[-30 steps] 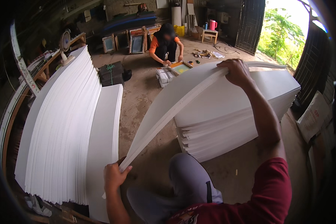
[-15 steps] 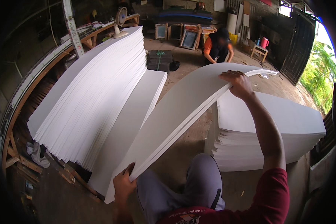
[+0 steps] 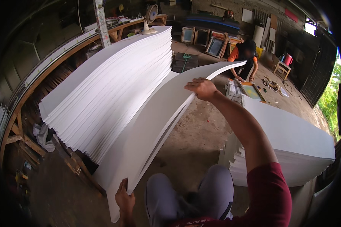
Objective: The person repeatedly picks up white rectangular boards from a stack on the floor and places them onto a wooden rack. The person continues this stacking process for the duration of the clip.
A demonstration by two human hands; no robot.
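Note:
Between my hands spans a small bundle of long white flexible sheets [image 3: 155, 113], foam-like, bowed along their length. My left hand [image 3: 125, 198] is closed on the near edge, low in the view. Farther up, my right hand [image 3: 202, 89] grips the right-hand edge, fingers on top and thumb hidden below. A gap shows between layers along that edge. The bundle hangs over a low pile of the same sheets [image 3: 169, 77], which it mostly covers. Just left of it rises a tall stack of white sheets [image 3: 113, 89]. Another white stack [image 3: 291, 126] stands to my right.
A small fan [image 3: 150, 17] sits on the tall stack's far end. Beyond the sheets, a person in orange sleeves [image 3: 244, 56] crouches by a framed screen [image 3: 252, 92]. Framed screens [image 3: 216, 45] lean at the back. A wooden stool [image 3: 282, 69] holds a pink jug.
My hands have carried the sheets left, away from the right stack and over the low pile. The far end has swung left, and my view has turned, showing the framed screen by the person.

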